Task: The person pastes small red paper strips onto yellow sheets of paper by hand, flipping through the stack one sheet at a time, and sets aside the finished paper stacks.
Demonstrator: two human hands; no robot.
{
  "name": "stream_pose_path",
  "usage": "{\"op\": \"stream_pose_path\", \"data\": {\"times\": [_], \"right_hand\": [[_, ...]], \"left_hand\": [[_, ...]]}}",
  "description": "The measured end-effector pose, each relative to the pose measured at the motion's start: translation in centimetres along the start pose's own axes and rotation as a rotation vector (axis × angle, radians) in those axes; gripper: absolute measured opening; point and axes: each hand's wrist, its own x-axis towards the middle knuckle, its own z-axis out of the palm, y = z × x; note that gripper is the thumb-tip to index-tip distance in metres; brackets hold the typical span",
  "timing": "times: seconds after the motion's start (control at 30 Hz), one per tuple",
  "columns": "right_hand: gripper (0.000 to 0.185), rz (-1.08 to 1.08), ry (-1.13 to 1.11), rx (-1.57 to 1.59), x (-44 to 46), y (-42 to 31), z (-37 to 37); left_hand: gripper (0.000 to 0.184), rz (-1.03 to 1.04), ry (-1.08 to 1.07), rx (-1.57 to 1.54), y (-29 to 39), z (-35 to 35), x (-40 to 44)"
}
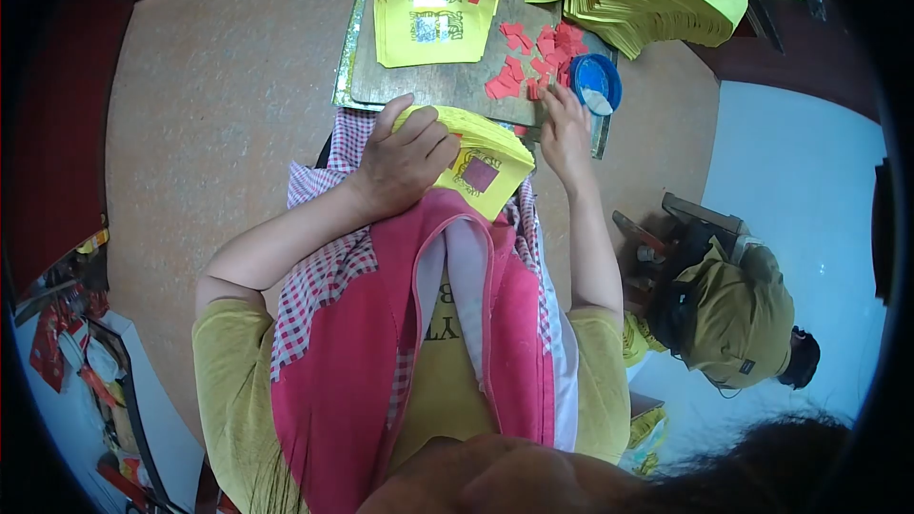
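My left hand (pixel 405 152) is closed around the upper edge of a thick stack of yellow printed papers (pixel 505 167), held against my lap at the table's front edge. The top sheet carries dark print and a dark reddish square. My right hand (pixel 567 128) reaches over the table edge with its fingers stretched out. Its fingertips are at the near side of a scatter of small red paper pieces (pixel 514 71), seemingly touching one. Beside them is a round blue lid (pixel 614 83) with white paste in it.
On the table (pixel 381 88) lies a pile of yellow printed sheets (pixel 400 33). A large fanned yellow stack (pixel 657 0) fills the back right. A person in olive clothing (pixel 738 314) is at the right. Cluttered shelving (pixel 100 371) stands at the lower left.
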Motion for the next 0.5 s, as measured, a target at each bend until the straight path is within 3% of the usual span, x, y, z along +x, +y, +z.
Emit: {"op": "stream_pose_path", "data": {"times": [0.07,0.13,0.2,0.3,0.5], "right_hand": [[0.05,0.063,-0.021,0.109,-0.7,-0.8,0.7],[0.051,-0.089,0.012,-0.185,-1.3,-1.4,1.6],[0.044,-0.089,0.022,-0.163,-0.6,-0.9,0.3],[0.023,-0.02,0.071,-0.082,1.1,-0.4,-0.5],[0.018,0.057,0.09,0.096,1.6,-1.8,-1.7]], "left_hand": [[0.016,0.018,-0.013,0.017,-0.1,-0.5,0.4],[0.017,0.04,-0.021,0.032,-0.1,-0.6,1.0],[0.014,0.053,-0.189,0.04,0.1,-0.7,1.3],[0.011,0.091,-0.262,0.002,0.5,-1.1,2.1],[0.011,-0.038,-0.256,-0.024,0.7,-0.8,0.5]]}}
